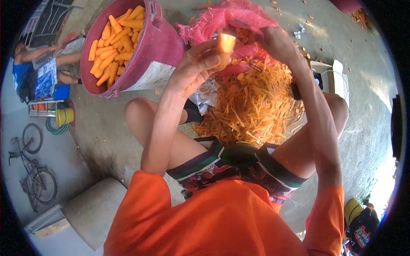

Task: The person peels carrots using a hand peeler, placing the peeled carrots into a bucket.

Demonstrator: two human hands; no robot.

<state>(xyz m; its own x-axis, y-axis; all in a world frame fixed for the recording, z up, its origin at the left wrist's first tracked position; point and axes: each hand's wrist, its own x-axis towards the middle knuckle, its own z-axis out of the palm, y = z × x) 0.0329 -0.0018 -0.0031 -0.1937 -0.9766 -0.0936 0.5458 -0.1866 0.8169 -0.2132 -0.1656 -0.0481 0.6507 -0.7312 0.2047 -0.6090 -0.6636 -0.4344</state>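
My left hand [194, 68] is closed around a carrot [224, 53], its pale, bright end pointing up and away from me. To its right, my right hand [273, 42] is curled, with a thin, dark blade-like tool [247, 26] sticking out from it toward the left; motion blurs it. The blade is apart from the carrot, over a pink mesh sack [252, 15] with carrot pieces in it. Below both hands, a large heap of orange peelings [252, 106] lies between my legs.
A pink tub [160, 47] full of peeled carrots [113, 47] stands at the left. Crumpled paper [206, 94] lies beside the peelings. At right is an open white box [339, 79]. Another person [38, 72] sits far left, above a bicycle [36, 168].
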